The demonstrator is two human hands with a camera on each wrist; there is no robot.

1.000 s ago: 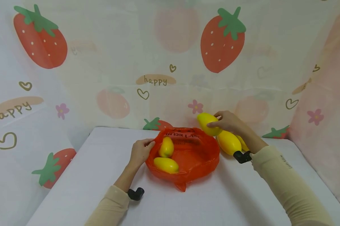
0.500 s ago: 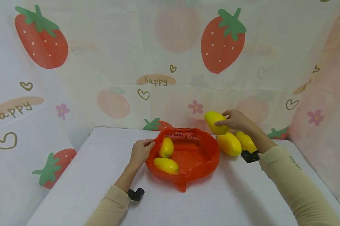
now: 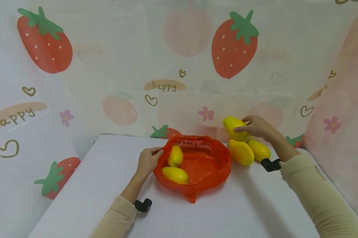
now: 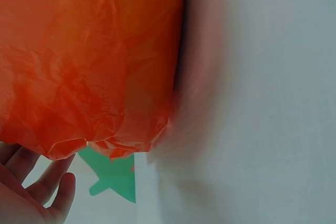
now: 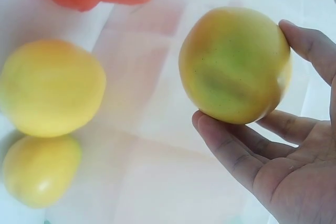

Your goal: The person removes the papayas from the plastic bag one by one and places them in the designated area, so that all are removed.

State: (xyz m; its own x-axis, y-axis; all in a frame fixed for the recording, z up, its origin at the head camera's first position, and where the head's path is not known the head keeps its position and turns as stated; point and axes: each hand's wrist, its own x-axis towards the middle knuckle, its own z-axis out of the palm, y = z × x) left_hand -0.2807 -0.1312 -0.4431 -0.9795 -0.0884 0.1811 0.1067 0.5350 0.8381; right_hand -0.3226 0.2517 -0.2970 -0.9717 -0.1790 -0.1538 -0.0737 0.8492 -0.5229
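Right hand (image 3: 258,126) grasps a yellow mango (image 3: 232,123) mid-air, right of the red plastic bag (image 3: 210,186) | left hand (image 3: 146,161) pinches bag's rim | from here, mango looks firm, smooth, perhaps slippery: cup its middle; bag seems flimsy.

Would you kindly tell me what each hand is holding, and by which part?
The right hand holds a raised yellow fruit by its opposite sides; the left hand holds the red bag by its rim, on the left.
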